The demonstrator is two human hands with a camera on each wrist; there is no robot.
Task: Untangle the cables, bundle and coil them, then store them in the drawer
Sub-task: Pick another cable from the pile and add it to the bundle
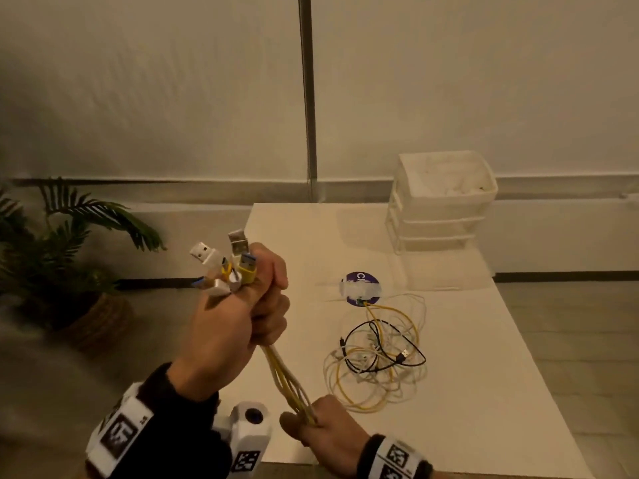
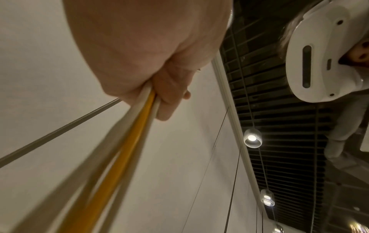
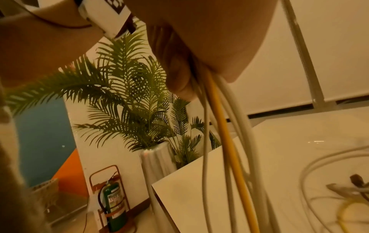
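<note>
My left hand [image 1: 242, 316] is raised over the table's left edge and grips a bundle of white and yellow cables [image 1: 283, 375] just below their plugs [image 1: 235, 261], which fan out above the fist. The bundle runs down to my right hand [image 1: 325, 426], which is closed around it near the table's front edge. The rest of the cables lie in a loose tangle [image 1: 377, 350] on the table, with a black cable [image 1: 408, 357] looped through it. In the left wrist view, the left hand [image 2: 149, 47] holds the cables [image 2: 127, 141]. The right wrist view shows cables [image 3: 223, 126] hanging from the right hand [image 3: 209, 39].
A white drawer unit [image 1: 439, 202] with its drawers closed stands at the back right of the white table [image 1: 466, 392]. A round purple sticker [image 1: 361, 288] lies behind the tangle. A potted palm [image 1: 52, 243] stands on the floor to the left; a fire extinguisher [image 3: 113, 203] is beyond the table.
</note>
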